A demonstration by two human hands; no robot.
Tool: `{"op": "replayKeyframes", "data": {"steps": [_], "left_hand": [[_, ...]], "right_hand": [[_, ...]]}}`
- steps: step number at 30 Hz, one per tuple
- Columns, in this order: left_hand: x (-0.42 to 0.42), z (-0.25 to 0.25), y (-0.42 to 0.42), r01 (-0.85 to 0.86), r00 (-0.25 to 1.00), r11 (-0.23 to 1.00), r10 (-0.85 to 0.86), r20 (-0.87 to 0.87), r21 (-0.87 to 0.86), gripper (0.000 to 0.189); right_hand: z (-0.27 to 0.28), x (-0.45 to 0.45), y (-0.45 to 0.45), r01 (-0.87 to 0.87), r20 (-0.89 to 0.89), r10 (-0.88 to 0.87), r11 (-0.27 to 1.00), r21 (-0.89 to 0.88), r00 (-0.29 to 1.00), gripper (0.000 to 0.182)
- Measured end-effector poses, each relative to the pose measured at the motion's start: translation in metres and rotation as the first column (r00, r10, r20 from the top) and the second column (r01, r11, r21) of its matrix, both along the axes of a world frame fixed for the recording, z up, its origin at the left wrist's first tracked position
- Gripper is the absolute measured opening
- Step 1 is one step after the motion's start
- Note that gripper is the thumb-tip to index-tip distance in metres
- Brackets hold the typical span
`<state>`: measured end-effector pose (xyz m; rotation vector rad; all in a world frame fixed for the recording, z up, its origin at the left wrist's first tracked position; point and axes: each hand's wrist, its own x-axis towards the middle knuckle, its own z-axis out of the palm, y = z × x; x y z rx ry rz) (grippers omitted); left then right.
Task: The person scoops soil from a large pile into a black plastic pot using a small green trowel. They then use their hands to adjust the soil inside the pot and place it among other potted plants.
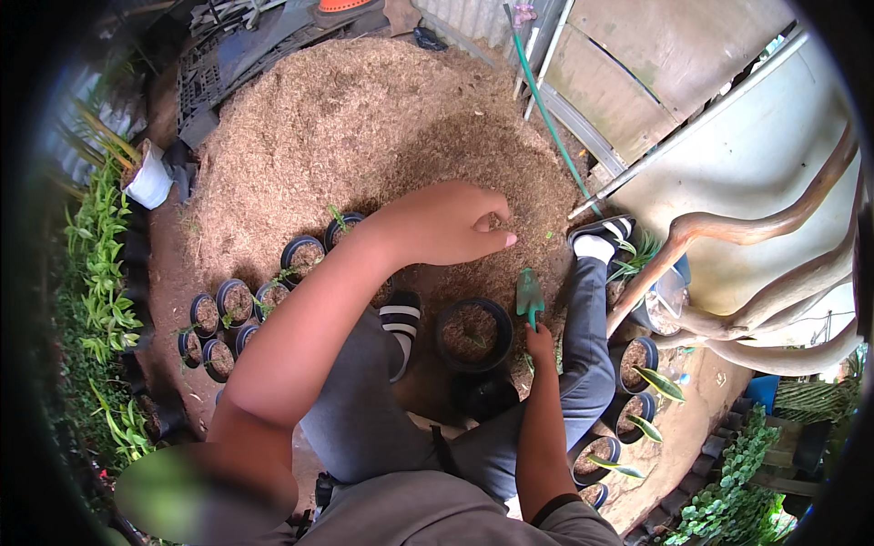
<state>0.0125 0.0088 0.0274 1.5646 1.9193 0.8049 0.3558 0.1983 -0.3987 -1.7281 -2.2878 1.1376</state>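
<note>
My right hand (pixel 539 341) grips the handle of a green hand trowel (pixel 528 292), whose blade points away from me over the soil mix. Raised in front of me, my left hand (pixel 454 225) has its thumb and curled fingers apart, and nothing shows between them. Between my legs stands a black plastic pot (pixel 506 336), filled with brown mix and holding a small green seedling (pixel 474 336). The trowel is just right of this pot's rim. Beyond both hands spreads a large heap of dry brown chaff-like mix (pixel 328 116), partly shaded.
Several small potted plants (pixel 233 304) stand at the left, partly behind my left forearm. Pots with snake-plant leaves (pixel 635 362) line the right. A green hose (pixel 546 126) hangs beside the panels, and bare wooden branches (pixel 751 232) reach in from the right.
</note>
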Motion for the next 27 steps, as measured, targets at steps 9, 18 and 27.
{"op": "replayKeyframes", "data": {"steps": [9,18,27], "left_hand": [[-0.001,0.008,-0.016,-0.050,0.999,0.998,0.050,-0.018,-0.025,0.040],[0.000,0.007,-0.009,-0.060,0.998,0.997,0.058,-0.032,-0.045,0.039],[-0.013,0.005,-0.008,-0.022,1.000,0.999,0.022,-0.010,-0.028,0.045]], "right_hand": [[0.112,-0.067,-0.039,-0.130,-0.475,0.178,0.983,0.132,0.862,0.013],[0.112,-0.137,-0.071,-0.771,-0.001,0.776,0.626,-0.117,0.631,0.035],[0.131,-0.113,-0.058,-0.637,0.170,0.656,0.754,-0.160,0.735,0.029]]}}
